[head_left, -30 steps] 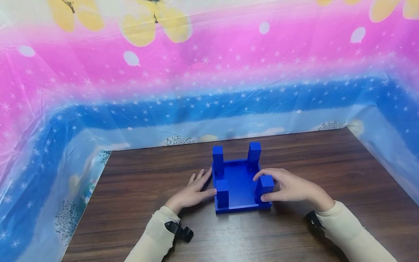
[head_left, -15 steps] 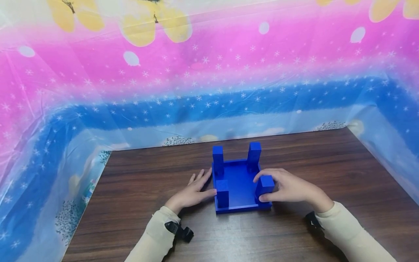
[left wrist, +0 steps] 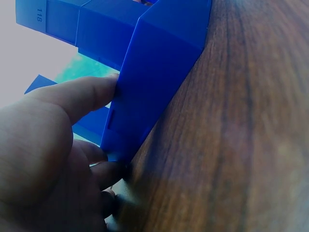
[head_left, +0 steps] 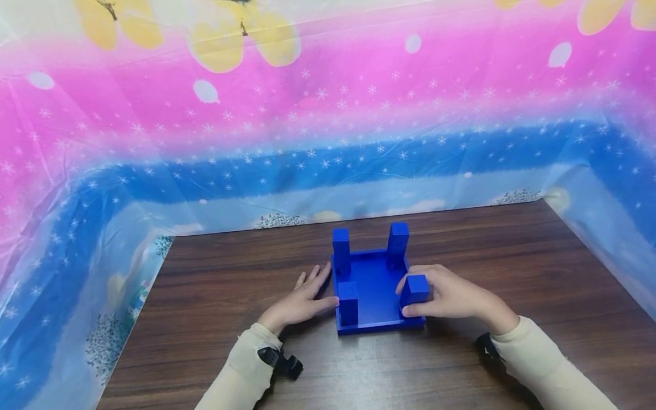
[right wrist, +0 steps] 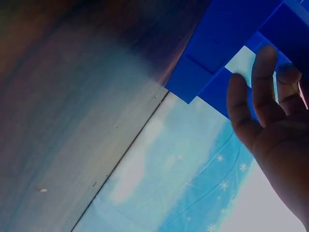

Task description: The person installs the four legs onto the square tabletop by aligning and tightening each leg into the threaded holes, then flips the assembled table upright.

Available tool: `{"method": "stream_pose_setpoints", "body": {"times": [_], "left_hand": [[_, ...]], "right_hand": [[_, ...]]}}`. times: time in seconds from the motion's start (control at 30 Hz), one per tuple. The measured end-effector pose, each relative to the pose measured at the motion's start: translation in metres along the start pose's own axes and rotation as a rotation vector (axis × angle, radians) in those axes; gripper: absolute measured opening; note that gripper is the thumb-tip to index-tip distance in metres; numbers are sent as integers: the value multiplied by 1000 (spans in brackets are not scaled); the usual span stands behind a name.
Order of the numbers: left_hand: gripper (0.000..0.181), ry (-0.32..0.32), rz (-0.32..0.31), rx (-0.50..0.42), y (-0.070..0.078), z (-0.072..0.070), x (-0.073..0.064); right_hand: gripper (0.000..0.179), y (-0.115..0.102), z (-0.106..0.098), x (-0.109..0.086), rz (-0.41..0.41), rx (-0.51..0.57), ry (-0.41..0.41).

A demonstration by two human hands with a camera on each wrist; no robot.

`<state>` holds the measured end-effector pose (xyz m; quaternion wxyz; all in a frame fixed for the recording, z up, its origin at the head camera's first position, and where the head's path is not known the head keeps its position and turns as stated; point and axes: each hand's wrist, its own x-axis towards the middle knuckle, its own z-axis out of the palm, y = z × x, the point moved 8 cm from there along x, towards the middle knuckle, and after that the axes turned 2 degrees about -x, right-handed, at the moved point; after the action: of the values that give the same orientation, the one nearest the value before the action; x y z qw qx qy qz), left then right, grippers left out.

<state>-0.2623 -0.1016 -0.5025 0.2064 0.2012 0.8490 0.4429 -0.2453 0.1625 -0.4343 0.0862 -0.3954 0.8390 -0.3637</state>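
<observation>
A square blue frame (head_left: 374,290) with a low rim lies on the table, a blue post standing upright at each corner. At its near right corner, my right hand (head_left: 456,293) grips the post (head_left: 415,289), thumb across the near side and index finger behind. In the right wrist view the other fingers (right wrist: 236,99) are spread beside the frame's wall (right wrist: 217,43). My left hand (head_left: 297,302) rests along the left side with fingers extended. In the left wrist view its thumb (left wrist: 91,94) touches the outer wall (left wrist: 154,72), and a post (left wrist: 53,21) marked "118" shows.
Dark wood-grain tabletop (head_left: 230,273) surrounds the frame. A printed pink and blue cloth (head_left: 318,125) hangs behind the table and along both sides. Black wrist cameras sit at both cuffs, the left camera (head_left: 281,362) showing plainly.
My right thumb has slid left across the near right post, and the right hand has shifted slightly left with it. The left hand and the frame have stayed put.
</observation>
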Motion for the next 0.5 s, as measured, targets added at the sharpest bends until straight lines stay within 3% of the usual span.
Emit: {"method": "stream_pose_setpoints", "body": {"times": [0.17, 0.5], "left_hand": [[95, -2, -8, 17, 2, 0, -1], [93, 2, -21, 13, 3, 1, -1]], "right_hand": [[28, -1, -1, 0, -32, 0, 13], [26, 0, -1, 0, -6, 59, 27]]}}
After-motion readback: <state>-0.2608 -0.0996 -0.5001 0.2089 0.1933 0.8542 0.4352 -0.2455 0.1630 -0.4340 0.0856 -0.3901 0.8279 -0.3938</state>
